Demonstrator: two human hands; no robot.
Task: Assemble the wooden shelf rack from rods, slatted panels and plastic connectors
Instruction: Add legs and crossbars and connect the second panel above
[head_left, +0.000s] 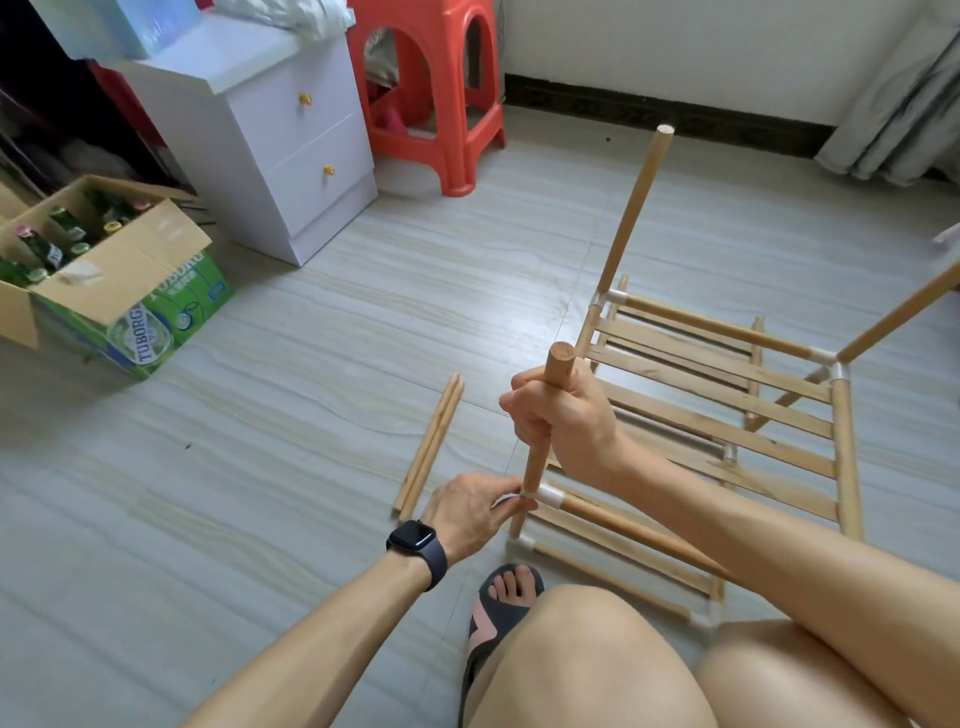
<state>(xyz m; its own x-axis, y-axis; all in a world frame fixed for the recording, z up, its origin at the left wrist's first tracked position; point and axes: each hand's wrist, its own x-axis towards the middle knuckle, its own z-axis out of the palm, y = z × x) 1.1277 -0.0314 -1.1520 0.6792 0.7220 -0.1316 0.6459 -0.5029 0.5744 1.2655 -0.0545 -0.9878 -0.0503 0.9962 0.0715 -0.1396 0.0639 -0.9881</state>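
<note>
At the far left an open brown cardboard box with green printed sides (119, 291) holds green glass bottles, and beside it stands a smooth white cabinet (291, 156) with two drawers and two round yellow knobs. Next comes a glossy red plastic stool (447, 93). On the pale grey, wood-grained floor (311, 364) two loose round wooden rods (428, 447) lie side by side, touching. Just right of them the left hand (467, 514), a black square smartwatch (415, 545) on its wrist, pinches a white plastic corner connector (545, 496) between thumb and fingertips. The right hand (566, 421) is wrapped in a full fist round an upright light-wood rod (535, 467), whose lower end enters that connector and whose flat-cut top shows above the fist. The partly built wooden rack (727, 415) sits on the floor right of centre, in front of the person's bare knees: two slatted panels of flat strips, one above the other, framed by round rods joined with white connectors at the corners. Three rods stand upright from it, counting the held one: a far rod (636, 208) and a right-hand rod (904, 306). A foot in a dark sandal (498, 613) rests near the front corner, and grey pleated curtain (893, 104) hangs at the far right.
</note>
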